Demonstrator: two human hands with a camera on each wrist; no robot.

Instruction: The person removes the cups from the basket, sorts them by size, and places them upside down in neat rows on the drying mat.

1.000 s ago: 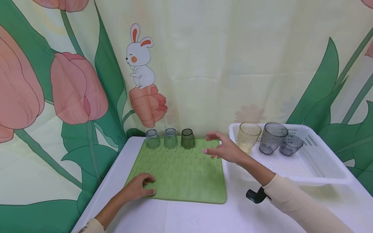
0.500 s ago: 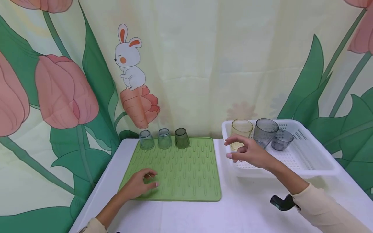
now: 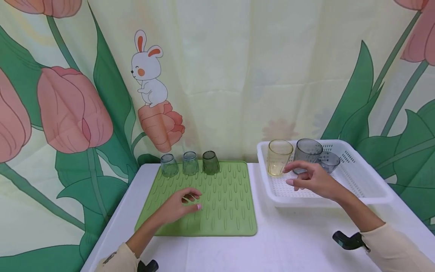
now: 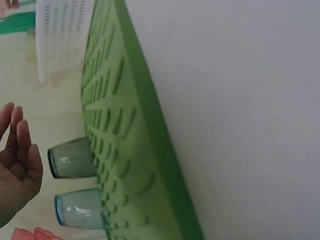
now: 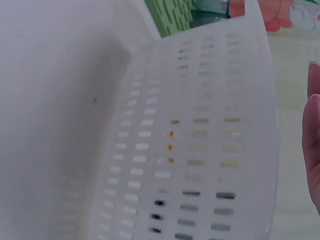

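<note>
My right hand (image 3: 316, 179) hovers over the front of a white plastic basket (image 3: 374, 196), fingers loosely bent and holding nothing. Behind its fingertips stands a yellow glass (image 3: 279, 158); a tall grey glass (image 3: 307, 149) and a smaller grey glass (image 3: 329, 161) are partly covered by the hand. My left hand (image 3: 178, 207) is raised over a green ribbed mat (image 3: 231, 211), fingers relaxed with nothing in them. Along the mat's back edge stand two bluish glasses, the left glass (image 3: 169, 165) and the middle glass (image 3: 190, 163), plus a dark green glass (image 3: 211, 163).
A white cloth (image 3: 217, 253) covers the table under mat and basket. Directly behind hangs a curtain (image 3: 217, 75) printed with tulips and a rabbit. The perforated side wall (image 5: 200, 125) of the basket rises close to the right wrist camera.
My right hand has moved rightward from above the mat to over the basket. My left hand has lifted from the mat's front left edge and shifted right. The view has turned slightly right.
</note>
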